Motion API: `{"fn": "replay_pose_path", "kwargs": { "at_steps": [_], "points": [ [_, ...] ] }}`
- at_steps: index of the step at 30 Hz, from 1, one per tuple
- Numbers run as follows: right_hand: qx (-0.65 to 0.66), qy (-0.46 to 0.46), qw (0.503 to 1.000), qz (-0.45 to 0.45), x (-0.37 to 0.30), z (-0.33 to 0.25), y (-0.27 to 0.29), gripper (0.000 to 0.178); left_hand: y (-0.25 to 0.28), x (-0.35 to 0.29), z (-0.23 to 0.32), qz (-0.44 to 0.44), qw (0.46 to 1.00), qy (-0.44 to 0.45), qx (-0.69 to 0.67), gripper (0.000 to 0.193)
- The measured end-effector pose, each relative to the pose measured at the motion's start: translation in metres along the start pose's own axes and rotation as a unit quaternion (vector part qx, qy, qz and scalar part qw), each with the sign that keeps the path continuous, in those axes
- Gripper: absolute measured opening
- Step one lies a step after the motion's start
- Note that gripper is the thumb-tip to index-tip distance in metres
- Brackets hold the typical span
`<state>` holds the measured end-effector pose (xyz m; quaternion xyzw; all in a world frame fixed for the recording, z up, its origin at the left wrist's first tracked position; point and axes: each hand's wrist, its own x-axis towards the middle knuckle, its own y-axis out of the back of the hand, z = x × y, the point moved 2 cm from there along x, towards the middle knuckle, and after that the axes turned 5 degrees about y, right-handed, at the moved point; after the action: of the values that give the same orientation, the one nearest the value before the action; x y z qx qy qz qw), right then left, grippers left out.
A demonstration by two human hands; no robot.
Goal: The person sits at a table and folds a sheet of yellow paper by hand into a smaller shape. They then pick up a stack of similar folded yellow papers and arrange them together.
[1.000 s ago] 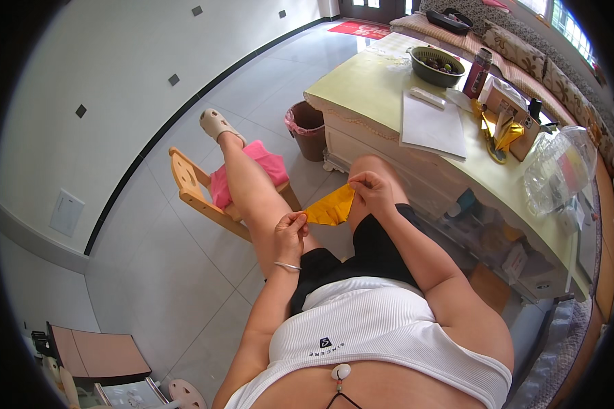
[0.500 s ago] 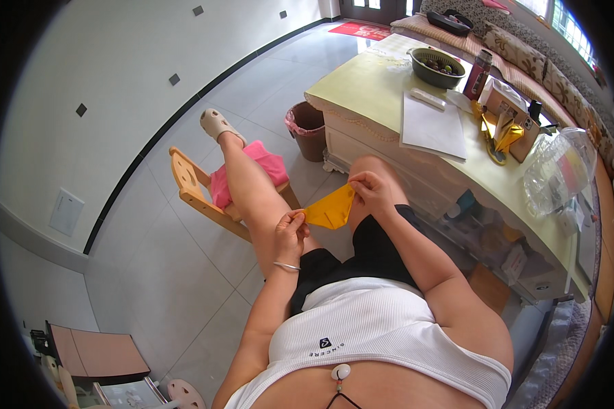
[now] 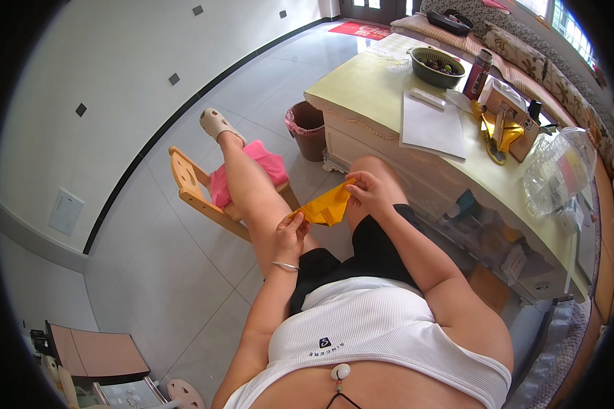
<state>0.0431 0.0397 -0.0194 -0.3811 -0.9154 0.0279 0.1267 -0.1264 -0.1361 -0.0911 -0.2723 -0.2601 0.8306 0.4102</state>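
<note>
Head view: left hand (image 3: pixel 291 234) pinches one end of folded yellow sheet (image 3: pixel 325 205), right hand (image 3: pixel 368 191) the other; sheet spans between them, ahead of black shorts (image 3: pixel 320 269). Light, even fingertip tension should best protect its creases.

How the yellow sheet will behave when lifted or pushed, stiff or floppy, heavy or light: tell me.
The yellow sheet is likely floppy, since its lower part droops in folds. It's probably light for its size: it looks thin, and the left grip and right grip only pinch its ends. Pushed, it would probably crumple, given its creases.
</note>
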Motion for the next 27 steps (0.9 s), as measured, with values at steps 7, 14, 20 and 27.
{"fn": "replay_pose_path", "kwargs": {
  "at_steps": [7,14,20,27],
  "points": [
    [-0.013,-0.008,1.000,0.002,0.002,0.006,0.002,0.011,0.001,0.002,0.000,-0.027,1.000,-0.004,-0.005,0.010],
    [-0.011,0.002,1.000,0.012,0.002,0.005,0.004,0.006,-0.004,-0.001,0.004,-0.026,1.000,0.007,-0.001,0.016],
    [-0.004,0.002,1.000,0.019,0.000,-0.003,0.004,0.006,-0.006,-0.003,0.006,-0.040,0.999,0.031,-0.003,0.019],
    [-0.025,0.020,0.999,0.008,0.001,0.005,0.002,0.007,0.003,0.004,-0.002,-0.035,0.998,0.039,0.034,0.018]
  ]
}}
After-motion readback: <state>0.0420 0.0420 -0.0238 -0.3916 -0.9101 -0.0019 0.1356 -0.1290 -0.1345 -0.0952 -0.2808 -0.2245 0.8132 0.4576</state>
